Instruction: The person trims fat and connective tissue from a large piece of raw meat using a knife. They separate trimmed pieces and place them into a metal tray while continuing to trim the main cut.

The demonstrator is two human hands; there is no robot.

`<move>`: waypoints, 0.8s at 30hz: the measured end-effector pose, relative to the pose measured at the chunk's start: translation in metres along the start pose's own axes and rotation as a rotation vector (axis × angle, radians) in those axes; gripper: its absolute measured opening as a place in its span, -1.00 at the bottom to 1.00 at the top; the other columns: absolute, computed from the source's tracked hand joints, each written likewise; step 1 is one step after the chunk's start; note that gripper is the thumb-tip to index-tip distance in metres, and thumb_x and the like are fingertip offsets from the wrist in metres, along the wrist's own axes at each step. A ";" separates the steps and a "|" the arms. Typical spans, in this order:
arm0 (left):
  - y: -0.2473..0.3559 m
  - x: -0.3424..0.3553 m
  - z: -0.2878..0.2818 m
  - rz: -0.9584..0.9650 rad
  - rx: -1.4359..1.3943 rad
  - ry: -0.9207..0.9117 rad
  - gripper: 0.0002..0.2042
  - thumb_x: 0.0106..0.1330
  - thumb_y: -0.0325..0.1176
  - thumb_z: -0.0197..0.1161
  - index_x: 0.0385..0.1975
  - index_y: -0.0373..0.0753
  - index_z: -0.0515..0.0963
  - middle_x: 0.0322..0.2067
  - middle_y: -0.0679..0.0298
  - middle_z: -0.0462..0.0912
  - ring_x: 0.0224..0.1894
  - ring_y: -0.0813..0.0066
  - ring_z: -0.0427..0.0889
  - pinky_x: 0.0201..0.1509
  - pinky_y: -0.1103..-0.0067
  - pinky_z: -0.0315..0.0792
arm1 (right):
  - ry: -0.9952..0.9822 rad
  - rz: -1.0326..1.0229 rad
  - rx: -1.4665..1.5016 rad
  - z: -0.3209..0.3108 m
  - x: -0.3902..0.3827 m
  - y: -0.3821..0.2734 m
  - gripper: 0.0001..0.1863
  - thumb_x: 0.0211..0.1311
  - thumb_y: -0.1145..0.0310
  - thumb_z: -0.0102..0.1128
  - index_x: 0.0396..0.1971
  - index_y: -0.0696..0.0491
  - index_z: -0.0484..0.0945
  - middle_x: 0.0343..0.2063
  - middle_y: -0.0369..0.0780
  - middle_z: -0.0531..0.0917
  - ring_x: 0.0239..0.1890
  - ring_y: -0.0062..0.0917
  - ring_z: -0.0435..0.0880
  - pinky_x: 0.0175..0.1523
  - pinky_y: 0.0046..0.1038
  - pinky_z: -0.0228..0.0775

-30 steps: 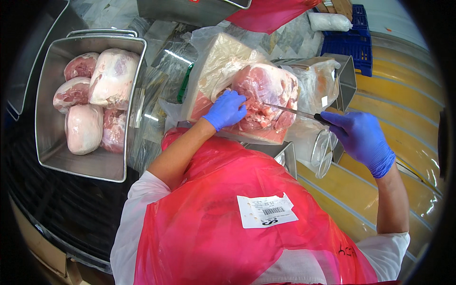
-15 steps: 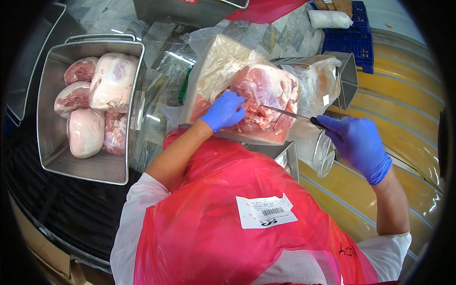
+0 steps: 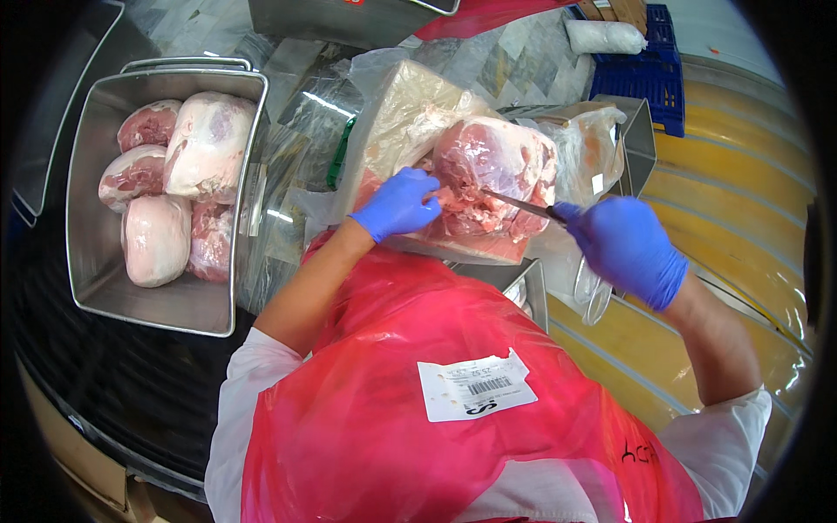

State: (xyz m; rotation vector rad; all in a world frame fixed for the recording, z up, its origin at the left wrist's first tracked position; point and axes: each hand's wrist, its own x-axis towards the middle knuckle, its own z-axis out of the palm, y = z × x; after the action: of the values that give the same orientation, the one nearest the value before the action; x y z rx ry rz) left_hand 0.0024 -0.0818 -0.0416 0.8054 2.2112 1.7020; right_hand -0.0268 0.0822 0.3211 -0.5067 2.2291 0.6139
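Observation:
A large piece of raw pork [image 3: 493,157] lies on a plastic-wrapped board [image 3: 392,126] in front of me. My left hand [image 3: 398,202], in a blue glove, has its fingers curled on the ragged lower-left part of the meat. My right hand [image 3: 626,248], also gloved in blue, is closed on the black handle of a long knife [image 3: 523,203], whose blade tip lies in the torn red flesh at the meat's lower middle.
At left a steel tub [image 3: 148,305] holds several meat pieces [image 3: 157,240]. Steel containers [image 3: 340,19] stand behind and around the board. At right are crumpled plastic [image 3: 593,144], blue crates [image 3: 645,87], a white bag [image 3: 604,37] and a yellow slatted surface [image 3: 724,209]. Dark matting [image 3: 131,375] lies at lower left.
My right hand and the knife have moved left, closer to the meat. My left hand has shifted slightly leftward, and the meat sits a little further right.

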 end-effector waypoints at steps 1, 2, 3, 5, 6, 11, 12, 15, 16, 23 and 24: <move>-0.008 -0.008 -0.006 -0.063 0.008 -0.026 -0.75 0.42 -0.19 0.19 -0.34 -0.26 0.56 -0.34 -0.06 0.62 -0.18 -0.16 0.63 -0.09 0.11 0.48 | -0.009 -0.005 0.034 0.005 0.005 0.009 -0.68 0.41 0.29 0.15 0.08 -0.09 0.73 -0.46 -0.02 0.71 -0.38 -0.07 0.73 -0.26 -0.10 0.57; -0.014 -0.016 -0.011 -0.155 -0.020 -0.014 -0.75 0.43 -0.18 0.18 -0.31 -0.28 0.55 -0.32 -0.08 0.64 -0.17 -0.18 0.64 -0.09 0.10 0.49 | 0.010 0.001 0.080 0.011 0.007 0.015 -0.69 0.42 0.26 0.16 0.06 -0.11 0.73 -0.44 -0.02 0.71 -0.37 -0.05 0.72 -0.24 -0.10 0.57; -0.019 -0.025 -0.015 -0.247 -0.048 -0.004 -0.74 0.44 -0.18 0.16 -0.28 -0.29 0.55 -0.30 -0.10 0.65 -0.17 -0.19 0.65 -0.08 0.09 0.49 | 0.028 0.007 0.126 0.016 0.007 0.021 -0.71 0.43 0.22 0.17 0.05 -0.12 0.74 -0.42 -0.02 0.72 -0.35 -0.03 0.71 -0.22 -0.11 0.58; -0.027 -0.032 -0.011 -0.349 -0.106 0.009 -0.74 0.46 -0.18 0.15 -0.20 -0.30 0.54 -0.27 -0.13 0.67 -0.15 -0.21 0.66 -0.07 0.08 0.51 | 0.033 0.032 0.257 0.021 0.010 0.033 -0.72 0.41 0.22 0.24 0.03 -0.10 0.76 -0.35 -0.02 0.73 -0.33 0.01 0.70 -0.17 -0.14 0.58; -0.035 -0.034 0.002 -0.357 -0.133 0.008 -0.73 0.46 -0.19 0.15 -0.15 -0.30 0.53 -0.25 -0.15 0.67 -0.15 -0.22 0.66 -0.07 0.08 0.51 | 0.040 0.032 0.285 0.025 0.008 0.037 -0.72 0.40 0.24 0.25 0.04 -0.10 0.75 -0.36 -0.01 0.73 -0.34 0.01 0.70 -0.17 -0.14 0.57; -0.046 -0.027 0.056 -0.339 -0.187 0.034 -0.63 0.44 -0.18 0.18 0.09 -0.31 0.48 -0.18 -0.22 0.68 -0.09 -0.23 0.68 -0.02 0.15 0.54 | 0.027 0.082 0.364 0.047 -0.005 0.050 -0.69 0.36 0.33 0.30 0.08 -0.08 0.73 -0.37 0.01 0.71 -0.36 0.01 0.69 -0.19 -0.17 0.56; -0.046 -0.023 0.061 -0.351 -0.183 0.072 -0.59 0.44 -0.16 0.21 0.14 -0.31 0.47 -0.15 -0.21 0.69 -0.07 -0.20 0.69 -0.01 0.17 0.55 | 0.032 0.061 0.364 0.050 -0.005 0.052 -0.69 0.37 0.32 0.30 0.08 -0.09 0.73 -0.37 0.02 0.71 -0.37 0.01 0.69 -0.20 -0.17 0.56; -0.046 0.010 0.055 -0.366 -0.222 0.226 -0.45 0.40 -0.07 0.32 0.25 -0.29 0.46 -0.07 -0.10 0.73 -0.01 0.00 0.73 0.04 0.25 0.57 | 0.059 0.019 0.380 0.056 0.000 0.062 -0.69 0.38 0.31 0.28 0.09 -0.11 0.73 -0.37 0.03 0.70 -0.38 0.00 0.68 -0.23 -0.16 0.56; -0.045 0.023 0.050 -0.370 -0.245 0.282 -0.41 0.38 -0.04 0.36 0.28 -0.28 0.46 -0.04 -0.05 0.74 0.01 0.09 0.74 0.05 0.27 0.57 | 0.061 0.013 0.392 0.058 0.002 0.066 -0.68 0.38 0.30 0.27 0.10 -0.12 0.72 -0.38 0.03 0.70 -0.39 0.00 0.68 -0.24 -0.14 0.55; -0.049 0.113 -0.005 -0.509 -0.307 -0.268 -0.43 0.25 0.00 0.53 0.08 -0.36 0.68 -0.05 0.14 0.78 -0.02 0.53 0.68 0.17 0.50 0.53 | 0.070 -0.078 0.310 0.070 0.015 0.069 -0.66 0.41 0.21 0.21 0.13 -0.17 0.70 -0.45 0.03 0.67 -0.39 0.00 0.68 -0.25 -0.06 0.53; -0.053 0.114 0.001 -0.488 -0.291 -0.211 -0.45 0.26 0.00 0.52 0.06 -0.33 0.70 -0.07 0.16 0.79 -0.03 0.54 0.69 0.15 0.50 0.54 | 0.098 -0.060 0.326 0.081 0.012 0.071 -0.65 0.41 0.20 0.21 0.14 -0.17 0.69 -0.44 0.03 0.68 -0.39 0.00 0.69 -0.25 -0.07 0.54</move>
State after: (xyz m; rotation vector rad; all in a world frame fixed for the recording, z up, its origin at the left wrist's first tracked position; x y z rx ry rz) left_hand -0.1052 -0.0268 -0.0765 0.3202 1.7747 1.5561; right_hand -0.0261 0.1835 0.2823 -0.4407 2.3368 0.1904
